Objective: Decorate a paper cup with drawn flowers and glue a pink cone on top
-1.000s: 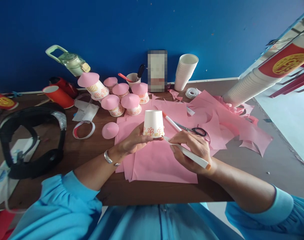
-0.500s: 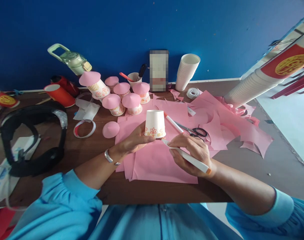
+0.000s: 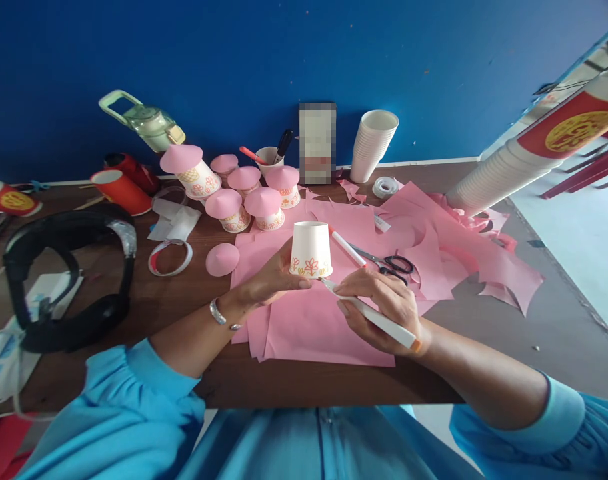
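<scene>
My left hand [image 3: 275,275] is closed around the lower left side of a white paper cup [image 3: 311,245], held upside down with its rim low. Red flowers and yellowish leaves are drawn around the cup near the rim. In my right hand [image 3: 384,307] is a white marker [image 3: 384,323] with an orange end, its tip close to the cup's rim; whether it touches I cannot tell. Pink paper sheets [image 3: 324,333] lie beneath both hands. A second white marker [image 3: 349,249] and black-handled scissors [image 3: 397,265] rest just beyond my right hand.
Several decorated cups with pink cone tops [image 3: 264,202] stand behind, and a loose pink cone [image 3: 223,259] lies left. A phone [image 3: 317,143] and a cup stack [image 3: 375,147] stand by the wall. A tape roll [image 3: 170,258], black headgear [image 3: 67,280] and pink scraps [image 3: 449,247] flank the hands.
The cup has turned slightly in my left hand, so a red flower sits further right and more leaves show. The marker tip has shifted slightly left along the rim.
</scene>
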`<state>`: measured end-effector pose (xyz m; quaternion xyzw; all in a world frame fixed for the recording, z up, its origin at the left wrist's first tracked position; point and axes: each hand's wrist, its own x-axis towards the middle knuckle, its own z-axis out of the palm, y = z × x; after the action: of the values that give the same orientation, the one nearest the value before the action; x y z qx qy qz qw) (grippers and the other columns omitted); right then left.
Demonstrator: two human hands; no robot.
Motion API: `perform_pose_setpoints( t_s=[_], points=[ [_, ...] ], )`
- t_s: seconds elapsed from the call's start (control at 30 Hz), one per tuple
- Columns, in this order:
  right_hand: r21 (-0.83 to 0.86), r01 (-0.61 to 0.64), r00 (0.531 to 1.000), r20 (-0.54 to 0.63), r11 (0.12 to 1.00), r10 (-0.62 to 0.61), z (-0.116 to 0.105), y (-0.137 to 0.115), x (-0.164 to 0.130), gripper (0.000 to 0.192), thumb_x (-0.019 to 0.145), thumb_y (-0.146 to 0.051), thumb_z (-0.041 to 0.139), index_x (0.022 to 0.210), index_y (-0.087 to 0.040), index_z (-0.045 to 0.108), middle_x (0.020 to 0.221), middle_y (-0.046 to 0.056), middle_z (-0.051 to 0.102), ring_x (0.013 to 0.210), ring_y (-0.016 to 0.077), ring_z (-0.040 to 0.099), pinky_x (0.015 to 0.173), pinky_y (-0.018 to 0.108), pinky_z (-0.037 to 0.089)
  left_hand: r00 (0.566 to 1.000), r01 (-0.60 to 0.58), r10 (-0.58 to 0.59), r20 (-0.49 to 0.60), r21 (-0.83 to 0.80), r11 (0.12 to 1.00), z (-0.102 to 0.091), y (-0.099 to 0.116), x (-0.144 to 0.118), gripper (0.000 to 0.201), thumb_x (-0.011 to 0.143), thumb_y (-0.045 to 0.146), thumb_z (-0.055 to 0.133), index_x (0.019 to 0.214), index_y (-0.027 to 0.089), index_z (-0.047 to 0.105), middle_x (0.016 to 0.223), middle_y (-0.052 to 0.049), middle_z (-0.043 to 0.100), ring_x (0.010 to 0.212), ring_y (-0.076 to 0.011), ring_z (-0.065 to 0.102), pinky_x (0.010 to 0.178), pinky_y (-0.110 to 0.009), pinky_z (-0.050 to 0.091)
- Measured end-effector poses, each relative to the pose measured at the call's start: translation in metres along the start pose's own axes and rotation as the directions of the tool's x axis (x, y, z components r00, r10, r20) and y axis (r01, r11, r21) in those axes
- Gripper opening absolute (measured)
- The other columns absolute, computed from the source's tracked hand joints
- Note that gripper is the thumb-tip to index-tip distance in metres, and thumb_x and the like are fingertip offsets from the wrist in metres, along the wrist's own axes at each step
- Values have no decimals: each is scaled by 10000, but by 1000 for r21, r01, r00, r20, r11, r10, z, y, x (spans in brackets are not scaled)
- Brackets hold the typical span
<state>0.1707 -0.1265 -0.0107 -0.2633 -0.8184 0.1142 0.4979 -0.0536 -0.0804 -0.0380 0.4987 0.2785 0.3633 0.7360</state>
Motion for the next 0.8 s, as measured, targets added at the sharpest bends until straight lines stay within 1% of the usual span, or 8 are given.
perform_pose_setpoints(
  t_s=[0.1,0.17,0.33,0.43,0.53,0.63,0.7,0.8],
  points=[
    [9,4,1000,1,1000,-4,0,1,-1,223,927,-71,626,1097,-212,650,807,16,755,693,155,751,615,243,605,1000,-4,4,-2,1,1000,0,1,-1,680,741,362,950,1351,278,662,1079,-33,685,993,-199,636,869,-317,528],
    [-2,-5,1000,-17,1000,5,0,2,-3,229,938,-78,631,1117,-218,646,819,19,751,707,164,750,634,260,616,1000,-3,3,1,-8,1000,-1,0,-2,677,763,366,938,1372,284,655,1127,-50,706,1047,-223,664,919,-347,549],
    [-28,-63,996,-65,998,62,0,9,-9,250,994,-184,660,1239,-228,634,959,73,768,834,216,773,737,352,660,1000,-24,25,7,-79,997,-2,-4,-1,593,832,336,888,1375,275,658,1279,-92,728,1193,-281,695,1059,-456,563],
    [-49,-86,994,-77,995,82,1,11,-12,269,1010,-218,664,1275,-240,624,1013,81,776,878,226,779,766,367,665,999,-35,37,26,-88,996,0,-3,-1,523,847,336,876,1327,242,692,1264,-106,753,1232,-296,697,1089,-468,560],
    [-70,-97,992,-90,993,90,2,12,-13,265,1020,-244,663,1282,-250,624,1024,81,777,923,241,788,772,374,665,999,-46,48,16,-105,993,1,-2,0,471,851,336,878,1284,234,722,1215,-95,775,1216,-282,711,1100,-449,562],
    [-76,-125,988,-100,989,117,2,14,-12,238,1032,-260,655,1268,-243,629,1051,92,781,980,249,792,807,388,666,999,-41,44,18,-137,990,-1,-4,2,442,857,336,878,1263,225,740,1224,-99,778,1184,-272,729,1079,-435,581],
    [-64,-140,986,-101,988,133,2,15,-11,226,1039,-265,649,1262,-238,630,1063,97,785,995,250,793,822,398,668,999,-30,35,33,-161,986,-2,-6,3,441,880,340,862,1284,216,735,1262,-116,771,1178,-277,739,1076,-447,590],
    [-50,-139,986,-95,989,134,2,16,-10,220,1041,-267,646,1259,-240,634,1074,99,791,1023,257,799,836,409,674,999,21,-12,48,-194,981,-5,-8,4,454,922,325,825,1348,216,711,1295,-132,765,1140,-264,764,1078,-439,593]
  ],
)
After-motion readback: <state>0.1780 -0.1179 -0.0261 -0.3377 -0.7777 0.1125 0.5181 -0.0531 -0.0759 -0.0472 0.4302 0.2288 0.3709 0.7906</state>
